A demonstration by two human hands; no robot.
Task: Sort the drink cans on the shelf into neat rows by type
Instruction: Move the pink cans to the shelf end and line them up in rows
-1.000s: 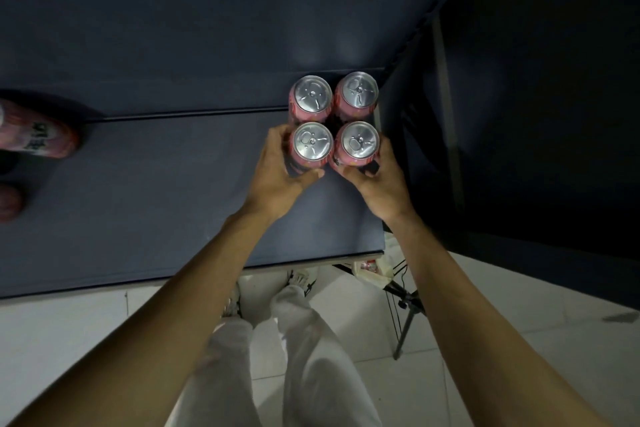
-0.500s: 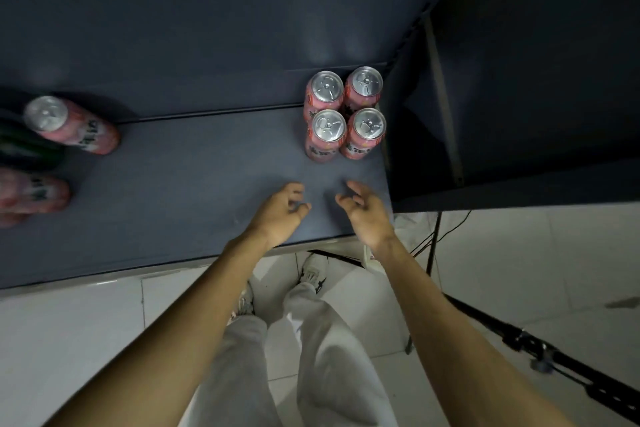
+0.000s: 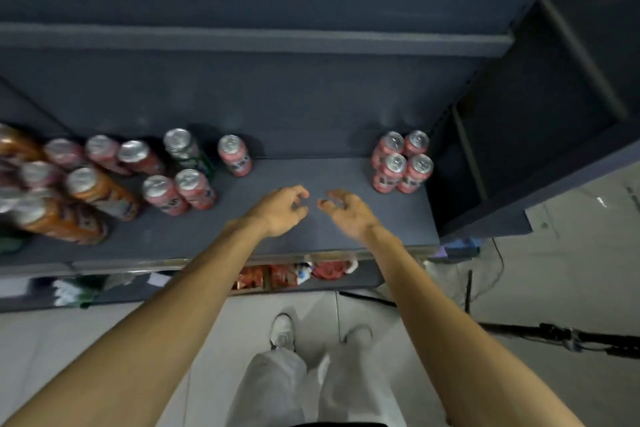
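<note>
Several pink cans [image 3: 401,163] stand in a tight two-by-two block at the right end of the dark shelf [image 3: 339,239]. My left hand [image 3: 282,208] and my right hand [image 3: 346,210] hover side by side over the shelf's bare middle, fingers loosely curled, holding nothing. To the left stands a lone pink can [image 3: 235,154], a dark green can [image 3: 183,146], and a pair of pink cans [image 3: 178,192]. Further left, orange cans [image 3: 100,191] and more pink cans [image 3: 104,152] are mixed together, blurred.
The shelf's right side wall [image 3: 460,163] stands close to the pink block. A lower shelf [image 3: 287,276] holds red packets. My legs and white shoes stand on the pale floor below. A black stand [image 3: 554,336] lies on the floor at right.
My hands let go of the two front pink cans and drew back to the middle of the shelf. The view pulled back, bringing the mixed cans at left into sight.
</note>
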